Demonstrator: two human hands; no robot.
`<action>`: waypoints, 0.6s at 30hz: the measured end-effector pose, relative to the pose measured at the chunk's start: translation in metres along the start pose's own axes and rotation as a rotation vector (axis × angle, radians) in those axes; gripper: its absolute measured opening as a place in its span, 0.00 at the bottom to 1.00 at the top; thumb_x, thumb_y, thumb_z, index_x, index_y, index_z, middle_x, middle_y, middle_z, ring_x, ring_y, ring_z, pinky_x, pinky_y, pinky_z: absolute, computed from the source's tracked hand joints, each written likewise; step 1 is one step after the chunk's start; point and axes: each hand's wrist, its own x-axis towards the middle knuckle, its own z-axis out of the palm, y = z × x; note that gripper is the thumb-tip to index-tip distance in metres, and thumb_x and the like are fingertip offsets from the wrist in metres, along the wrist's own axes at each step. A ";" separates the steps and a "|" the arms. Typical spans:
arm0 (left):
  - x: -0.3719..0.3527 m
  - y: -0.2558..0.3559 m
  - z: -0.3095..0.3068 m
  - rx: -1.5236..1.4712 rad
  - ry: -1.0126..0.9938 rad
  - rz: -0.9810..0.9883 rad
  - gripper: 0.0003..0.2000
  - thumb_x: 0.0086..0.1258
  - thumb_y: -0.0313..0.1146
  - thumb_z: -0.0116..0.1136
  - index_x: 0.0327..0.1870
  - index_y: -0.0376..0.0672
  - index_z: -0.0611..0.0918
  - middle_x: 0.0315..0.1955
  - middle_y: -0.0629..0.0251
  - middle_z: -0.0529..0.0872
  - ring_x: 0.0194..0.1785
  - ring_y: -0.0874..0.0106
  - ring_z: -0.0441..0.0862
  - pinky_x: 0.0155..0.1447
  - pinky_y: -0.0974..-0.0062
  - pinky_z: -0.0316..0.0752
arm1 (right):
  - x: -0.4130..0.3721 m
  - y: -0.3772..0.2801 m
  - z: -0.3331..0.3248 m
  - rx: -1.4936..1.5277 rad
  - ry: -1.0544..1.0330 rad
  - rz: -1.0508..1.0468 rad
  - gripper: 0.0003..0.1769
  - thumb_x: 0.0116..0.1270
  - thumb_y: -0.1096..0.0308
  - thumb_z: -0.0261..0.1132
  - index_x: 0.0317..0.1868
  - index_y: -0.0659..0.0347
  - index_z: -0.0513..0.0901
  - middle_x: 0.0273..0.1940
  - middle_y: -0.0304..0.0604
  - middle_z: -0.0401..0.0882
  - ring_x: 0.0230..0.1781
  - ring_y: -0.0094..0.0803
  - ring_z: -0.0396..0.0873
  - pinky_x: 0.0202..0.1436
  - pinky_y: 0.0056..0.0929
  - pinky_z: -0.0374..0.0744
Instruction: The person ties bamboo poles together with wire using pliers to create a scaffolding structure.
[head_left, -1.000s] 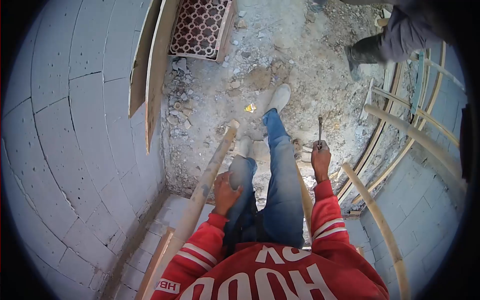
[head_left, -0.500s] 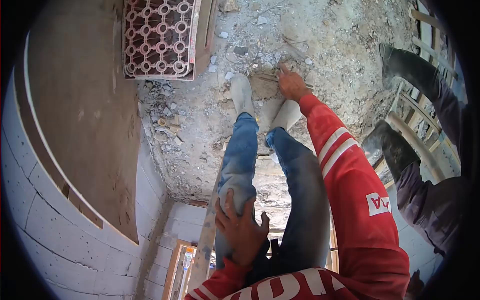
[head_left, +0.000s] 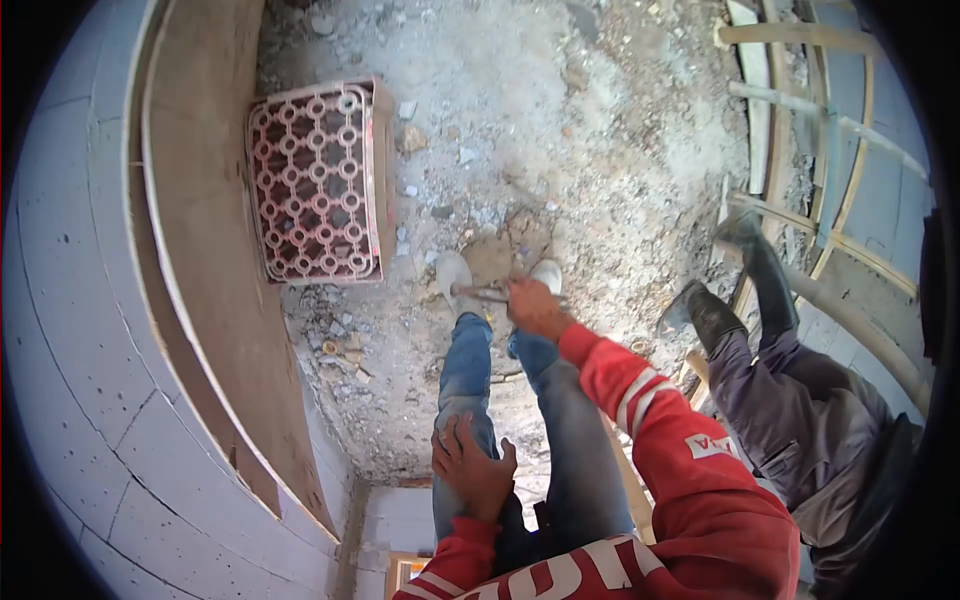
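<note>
My right hand [head_left: 535, 305] is closed around a long, thin, brownish metal tool [head_left: 482, 293], whose exact kind I cannot make out. It holds the tool crosswise above my feet, with one end pointing left and a short bit showing on the right. My left hand [head_left: 475, 468] rests on my left thigh, fingers apart, holding nothing. Below the tool, my two pale, dusty boots [head_left: 453, 272] stand on rubble ground, beside a brown dirt patch [head_left: 500, 250].
A reddish plastic crate [head_left: 312, 190] lies at the left by a brown board [head_left: 220, 200] and a block wall [head_left: 75, 300]. At the right another person in dark boots [head_left: 712, 315] is close, near wooden bars [head_left: 800, 35] and a thick curved pole [head_left: 870, 330]. Stones litter the ground.
My right hand has lifted from the ground with the tool, toward my body. The view has shifted, showing more ground ahead. My left hand stays on the thigh.
</note>
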 end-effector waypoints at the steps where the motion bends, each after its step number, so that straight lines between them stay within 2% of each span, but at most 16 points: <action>1: 0.002 -0.011 -0.001 -0.193 0.023 -0.074 0.37 0.52 0.39 0.71 0.67 0.43 0.73 0.66 0.50 0.72 0.70 0.42 0.66 0.72 0.45 0.62 | -0.025 -0.027 -0.026 0.053 -0.064 0.009 0.19 0.59 0.70 0.62 0.51 0.65 0.81 0.49 0.57 0.80 0.45 0.58 0.84 0.49 0.51 0.83; 2: 0.006 -0.017 -0.005 -0.399 0.030 -0.133 0.41 0.51 0.36 0.72 0.70 0.41 0.70 0.67 0.47 0.70 0.71 0.43 0.65 0.74 0.46 0.60 | -0.053 -0.048 -0.056 0.126 -0.064 -0.007 0.20 0.58 0.70 0.64 0.52 0.66 0.81 0.50 0.58 0.80 0.46 0.59 0.84 0.51 0.53 0.82; 3: 0.010 -0.021 -0.013 -0.508 0.111 -0.107 0.44 0.51 0.34 0.73 0.73 0.40 0.66 0.68 0.44 0.67 0.73 0.43 0.63 0.76 0.47 0.58 | -0.080 -0.068 -0.089 0.138 -0.095 0.015 0.20 0.58 0.71 0.63 0.52 0.66 0.81 0.50 0.59 0.80 0.47 0.60 0.83 0.52 0.54 0.82; 4: 0.018 -0.022 -0.025 -0.624 0.191 -0.075 0.48 0.50 0.33 0.74 0.76 0.39 0.62 0.70 0.40 0.64 0.74 0.43 0.60 0.78 0.48 0.55 | -0.104 -0.081 -0.113 0.202 -0.035 0.019 0.19 0.58 0.71 0.64 0.51 0.65 0.81 0.49 0.59 0.80 0.48 0.60 0.83 0.52 0.55 0.81; 5: 0.028 -0.019 -0.048 -0.695 0.196 -0.036 0.50 0.50 0.32 0.74 0.77 0.37 0.59 0.72 0.38 0.59 0.77 0.42 0.56 0.80 0.48 0.50 | -0.123 -0.099 -0.152 0.181 -0.129 0.042 0.17 0.58 0.69 0.64 0.49 0.65 0.81 0.49 0.60 0.80 0.48 0.60 0.82 0.52 0.55 0.81; 6: 0.038 -0.004 -0.090 -0.632 0.187 0.039 0.51 0.49 0.32 0.75 0.77 0.39 0.59 0.73 0.39 0.58 0.77 0.42 0.56 0.79 0.48 0.51 | -0.139 -0.103 -0.175 0.188 -0.154 -0.026 0.15 0.59 0.67 0.63 0.46 0.64 0.81 0.47 0.60 0.81 0.48 0.61 0.82 0.51 0.55 0.81; 7: 0.046 0.010 -0.126 -0.704 0.146 0.123 0.44 0.50 0.33 0.75 0.73 0.42 0.68 0.74 0.42 0.57 0.78 0.42 0.52 0.80 0.49 0.51 | -0.155 -0.110 -0.202 0.201 -0.146 -0.077 0.15 0.60 0.65 0.63 0.46 0.63 0.81 0.45 0.60 0.81 0.47 0.60 0.82 0.51 0.55 0.80; 8: 0.052 0.024 -0.164 -0.718 0.183 0.186 0.44 0.50 0.33 0.75 0.73 0.42 0.68 0.74 0.42 0.57 0.78 0.42 0.52 0.80 0.49 0.51 | -0.165 -0.106 -0.205 0.230 -0.071 -0.162 0.16 0.61 0.64 0.62 0.48 0.61 0.82 0.42 0.59 0.82 0.45 0.58 0.83 0.49 0.53 0.80; 9: 0.058 0.035 -0.201 -0.463 0.182 0.416 0.35 0.55 0.37 0.74 0.67 0.43 0.75 0.70 0.43 0.65 0.75 0.43 0.60 0.75 0.51 0.59 | -0.177 -0.124 -0.244 0.332 -0.147 -0.134 0.15 0.62 0.64 0.62 0.47 0.59 0.84 0.41 0.58 0.83 0.43 0.57 0.83 0.47 0.52 0.79; 10: 0.064 0.050 -0.230 -0.200 0.188 0.626 0.26 0.59 0.40 0.73 0.60 0.45 0.83 0.66 0.45 0.73 0.71 0.45 0.68 0.71 0.53 0.67 | -0.187 -0.127 -0.260 0.485 -0.096 -0.163 0.12 0.63 0.66 0.61 0.45 0.58 0.85 0.38 0.55 0.84 0.39 0.52 0.83 0.45 0.48 0.79; 11: 0.071 0.063 -0.252 -0.210 0.230 0.685 0.26 0.59 0.40 0.73 0.60 0.45 0.83 0.66 0.45 0.73 0.71 0.45 0.68 0.71 0.53 0.67 | -0.198 -0.137 -0.285 0.583 -0.063 -0.127 0.11 0.70 0.64 0.61 0.45 0.58 0.86 0.38 0.48 0.86 0.40 0.39 0.83 0.50 0.38 0.79; 13: 0.087 0.078 -0.270 -0.268 0.124 0.766 0.15 0.62 0.44 0.71 0.44 0.46 0.89 0.60 0.58 0.82 0.68 0.46 0.73 0.70 0.47 0.65 | -0.213 -0.131 -0.314 0.663 -0.028 -0.036 0.11 0.72 0.63 0.61 0.45 0.60 0.85 0.34 0.43 0.83 0.36 0.34 0.80 0.46 0.35 0.77; 14: 0.099 0.078 -0.269 -0.269 0.138 0.810 0.15 0.62 0.44 0.71 0.44 0.46 0.89 0.60 0.58 0.82 0.68 0.46 0.73 0.70 0.47 0.65 | -0.219 -0.127 -0.324 0.695 0.009 0.025 0.11 0.72 0.62 0.62 0.44 0.60 0.85 0.31 0.40 0.82 0.34 0.31 0.78 0.43 0.33 0.76; 16: 0.124 0.078 -0.256 -0.295 -0.143 0.650 0.31 0.60 0.51 0.75 0.63 0.47 0.83 0.67 0.40 0.75 0.71 0.40 0.69 0.76 0.45 0.59 | -0.242 -0.132 -0.364 0.756 0.105 0.135 0.10 0.71 0.64 0.61 0.42 0.61 0.84 0.31 0.39 0.80 0.34 0.30 0.76 0.43 0.32 0.75; 17: 0.136 0.087 -0.260 -0.299 -0.125 0.681 0.31 0.60 0.51 0.75 0.63 0.47 0.83 0.67 0.40 0.75 0.71 0.40 0.69 0.76 0.45 0.59 | -0.251 -0.132 -0.386 0.825 0.170 0.228 0.09 0.70 0.66 0.60 0.41 0.62 0.83 0.31 0.39 0.79 0.35 0.28 0.74 0.44 0.30 0.74; 18: 0.146 0.097 -0.269 -0.242 -0.064 0.786 0.25 0.64 0.48 0.72 0.58 0.45 0.84 0.65 0.40 0.77 0.68 0.40 0.70 0.73 0.47 0.63 | -0.255 -0.122 -0.391 0.886 0.257 0.258 0.10 0.71 0.62 0.62 0.41 0.60 0.84 0.28 0.35 0.76 0.31 0.25 0.72 0.39 0.28 0.71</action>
